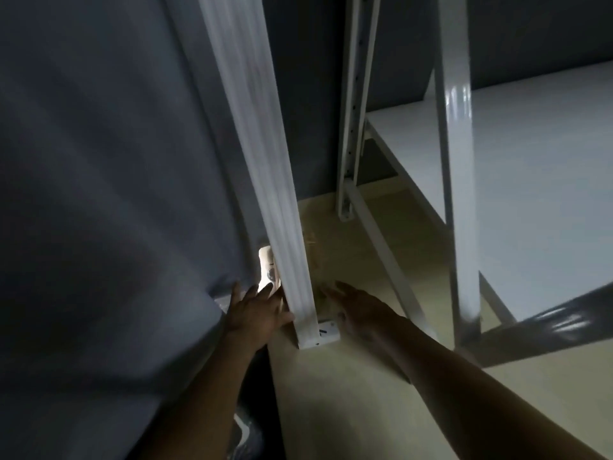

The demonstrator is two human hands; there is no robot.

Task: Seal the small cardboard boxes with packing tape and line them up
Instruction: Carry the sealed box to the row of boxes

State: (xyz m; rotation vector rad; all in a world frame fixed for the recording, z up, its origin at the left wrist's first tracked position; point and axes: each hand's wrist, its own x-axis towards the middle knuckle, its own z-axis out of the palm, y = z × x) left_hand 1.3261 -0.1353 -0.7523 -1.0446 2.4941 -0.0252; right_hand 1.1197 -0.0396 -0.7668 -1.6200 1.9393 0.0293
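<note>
Left hand (255,310) was open, fingers spread, empty, just beside the foot of the white metal shelf post (265,180). Right hand (351,307) reached open and empty on the post's other side, over the beige floor (331,410). Behind the post sat a pale lit object (267,270) — too blurred to tell whether it was a box.

Dim room, grey wall (99,144), pale floor (331,410), white metal shelf unit (547,194) at rt, white post (265,161) ctr

Light: dim, one bright patch low beside the white post (275,194).
Glare: streaks on the shelf upright (459,104).
Blur: motion smear throughout.
</note>
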